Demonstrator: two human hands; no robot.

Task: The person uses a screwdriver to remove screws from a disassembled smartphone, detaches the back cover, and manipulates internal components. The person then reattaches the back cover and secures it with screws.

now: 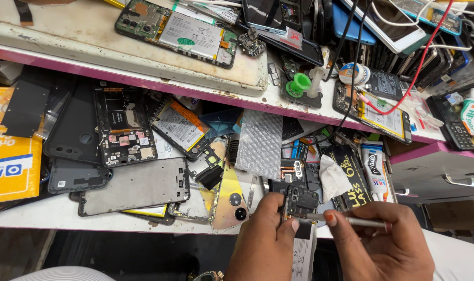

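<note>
Your left hand [265, 242] grips an opened phone [299, 204] by its lower part, thumb on the front face and the other fingers wrapped behind. The phone stands nearly upright at the front edge of the bench [49, 213], with its dark inner frame and camera section exposed toward you.

Your right hand [380, 244] pinches a slim metal tool [351, 221] between thumb and fingers. The tool lies almost level, and its tip meets the right side of the phone just below the camera section. Whether it is a screwdriver or tweezers cannot be told.

Just behind the phone lie a crumpled white cloth [331, 177], a black packet with gold lettering [351, 171] and a white glue tube [375, 169]. To the left of your left hand rest a gold back cover with two lens holes [230, 200], a grey metal mid-frame [138, 186] and a stripped black phone chassis [125, 127]. A strip of bubble wrap [260, 143] lies propped between these parts and the phone.

On the pink-edged upper shelf [143, 80] lies an open phone with its battery showing [179, 32]. Farther right on that level, a second open phone [382, 112] has a red wire [424, 57] running to it. A grey drawer with a metal handle [445, 179] sits at the far right.
</note>
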